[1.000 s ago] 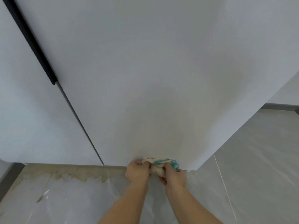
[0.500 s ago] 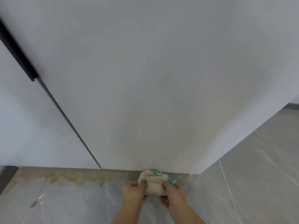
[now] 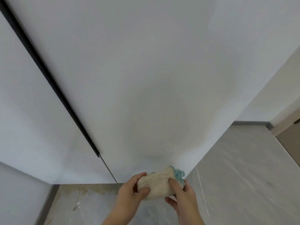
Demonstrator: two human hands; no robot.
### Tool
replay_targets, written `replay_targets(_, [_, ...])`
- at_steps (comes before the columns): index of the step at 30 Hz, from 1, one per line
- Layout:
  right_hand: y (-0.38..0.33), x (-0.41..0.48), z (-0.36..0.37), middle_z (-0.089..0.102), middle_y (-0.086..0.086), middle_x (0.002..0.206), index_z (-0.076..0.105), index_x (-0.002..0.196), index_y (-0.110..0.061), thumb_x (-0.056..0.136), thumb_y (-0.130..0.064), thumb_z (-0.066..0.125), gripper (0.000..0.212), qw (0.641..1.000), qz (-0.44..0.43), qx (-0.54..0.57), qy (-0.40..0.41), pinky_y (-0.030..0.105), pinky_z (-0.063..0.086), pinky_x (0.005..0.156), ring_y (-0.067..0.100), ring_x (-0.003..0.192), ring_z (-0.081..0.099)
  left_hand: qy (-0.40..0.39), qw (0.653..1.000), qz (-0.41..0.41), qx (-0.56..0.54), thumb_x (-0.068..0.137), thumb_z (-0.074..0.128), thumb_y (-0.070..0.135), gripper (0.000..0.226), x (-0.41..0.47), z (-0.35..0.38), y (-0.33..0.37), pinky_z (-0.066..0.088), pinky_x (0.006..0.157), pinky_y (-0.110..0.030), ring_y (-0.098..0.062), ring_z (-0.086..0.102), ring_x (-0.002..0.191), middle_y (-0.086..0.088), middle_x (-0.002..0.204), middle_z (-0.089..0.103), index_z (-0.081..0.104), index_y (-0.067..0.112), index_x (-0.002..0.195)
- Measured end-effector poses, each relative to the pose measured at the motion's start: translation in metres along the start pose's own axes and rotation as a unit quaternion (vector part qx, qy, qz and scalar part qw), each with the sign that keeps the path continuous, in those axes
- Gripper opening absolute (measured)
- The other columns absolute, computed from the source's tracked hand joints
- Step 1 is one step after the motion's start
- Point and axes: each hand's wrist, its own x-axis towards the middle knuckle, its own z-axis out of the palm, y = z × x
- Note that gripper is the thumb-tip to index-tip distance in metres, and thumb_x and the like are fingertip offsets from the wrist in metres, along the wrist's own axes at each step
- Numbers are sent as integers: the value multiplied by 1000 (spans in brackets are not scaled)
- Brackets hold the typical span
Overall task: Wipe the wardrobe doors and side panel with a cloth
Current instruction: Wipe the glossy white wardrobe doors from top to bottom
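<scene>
Wardrobe door behind; cloth gripped between left hand, right hand.

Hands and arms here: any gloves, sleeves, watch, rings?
The left hand and right hand are ungloved, and no rings show. The left forearm and right forearm are uncovered down to the frame edge. No sleeve, watch or bracelet is in view.

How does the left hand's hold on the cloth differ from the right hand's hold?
The left hand grips the cloth at its plain cream end; the right hand grips the end with the blue fringe. The left hand's fingers reach over the top edge; the right hand's fingers curl underneath. Both pinch it with the thumb.
</scene>
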Motion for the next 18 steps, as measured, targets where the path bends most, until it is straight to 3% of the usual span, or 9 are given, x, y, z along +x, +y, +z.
replay_targets(2, [-54,-58,7,69,14,95,63,101,-8,89,-6,63,12,999,-34,20,-16,34,54,58,23,81,65,-25,998,26,43,76,77,15,35,-36,-18,67,56,82,-29,-14,68,90,9,93,73,66,36,102])
replay_targets(6, [-157,-171,15,73,10,99,64,105,-10,91,-6,60,16,993,-95,58,-37,37,56,67,23,90,68,-36,988,100,110,79,76,15,23,-110,-46,199,52,75,-22,-3,63,78,10,88,69,69,32,92])
replay_targets(10, [-238,-256,15,73,7,103,64,109,-13,90,-6,59,21,983,-148,92,-58,34,54,77,19,93,70,-41,966,203,158,81,74,24,13,-167,-61,304,45,85,-15,2,57,97,18,106,57,68,30,91])
replay_targets(12, [-272,-289,11,71,8,108,64,110,-14,87,-8,61,25,978,-166,109,-67,38,52,87,16,95,69,-54,962,219,156,84,71,22,10,-190,-61,350,45,77,-12,4,60,88,19,95,64,65,25,91])
replay_targets(15, [-315,-327,-5,68,9,117,61,119,-15,81,-15,64,37,966,-174,165,-96,42,51,92,23,107,65,-84,961,229,131,89,66,21,6,-218,-50,409,45,65,-18,-2,56,69,11,79,63,61,20,92])
replay_targets(18, [-357,-351,-29,67,9,120,56,123,-16,80,-15,61,43,947,-183,216,-149,47,50,94,28,111,63,-90,963,238,89,90,64,30,14,-234,-23,457,51,72,-31,-18,62,79,0,89,68,62,19,99])
